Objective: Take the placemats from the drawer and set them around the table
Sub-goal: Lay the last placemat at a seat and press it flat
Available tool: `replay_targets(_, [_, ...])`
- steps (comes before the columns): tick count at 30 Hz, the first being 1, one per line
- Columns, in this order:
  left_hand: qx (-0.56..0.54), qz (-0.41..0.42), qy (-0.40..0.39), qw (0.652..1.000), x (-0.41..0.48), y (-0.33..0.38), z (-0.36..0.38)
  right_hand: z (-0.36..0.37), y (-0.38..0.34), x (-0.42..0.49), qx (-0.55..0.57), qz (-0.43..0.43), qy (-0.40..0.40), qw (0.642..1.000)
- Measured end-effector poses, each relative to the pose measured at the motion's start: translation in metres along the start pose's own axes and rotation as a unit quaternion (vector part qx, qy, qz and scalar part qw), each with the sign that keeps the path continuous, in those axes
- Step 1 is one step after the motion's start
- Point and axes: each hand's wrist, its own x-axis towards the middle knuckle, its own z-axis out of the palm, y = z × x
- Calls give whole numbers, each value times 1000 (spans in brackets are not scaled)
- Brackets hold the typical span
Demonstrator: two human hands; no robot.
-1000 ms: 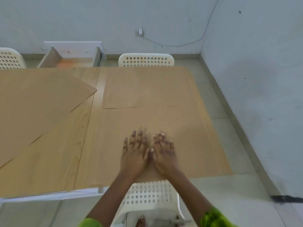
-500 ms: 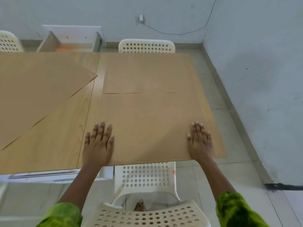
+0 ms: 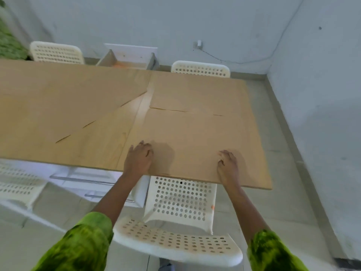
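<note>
Left hand [image 3: 139, 159] lay palm down on the near placemat [image 3: 195, 133], by its left edge, fingers loosely bent, holding nothing. Right hand [image 3: 229, 165] rested likewise nearer its right side, fingers slightly curled, nothing gripped. This placemat lay flat at the near edge of the table [image 3: 93, 147], above a white chair [image 3: 181, 200]. A second placemat [image 3: 195, 92] adjoined it on the far side. A third placemat [image 3: 58, 102] lay askew at left. The drawer [image 3: 129, 62] stood open beyond the table.
</note>
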Motion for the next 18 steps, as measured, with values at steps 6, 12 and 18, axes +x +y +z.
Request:
replay_targets(6, [-264,-120,55,956,-39,-27,-42,38,-61,-24,225,34,-85,970])
replay_targets(12, [-382,-169,95,903,-44,-92,-83,107,-125,-32,276,44,-153,948])
replay_targets(18, [-426,-192,93,879,-23,-186,-137,185,-206,-35,300,67,-164,937])
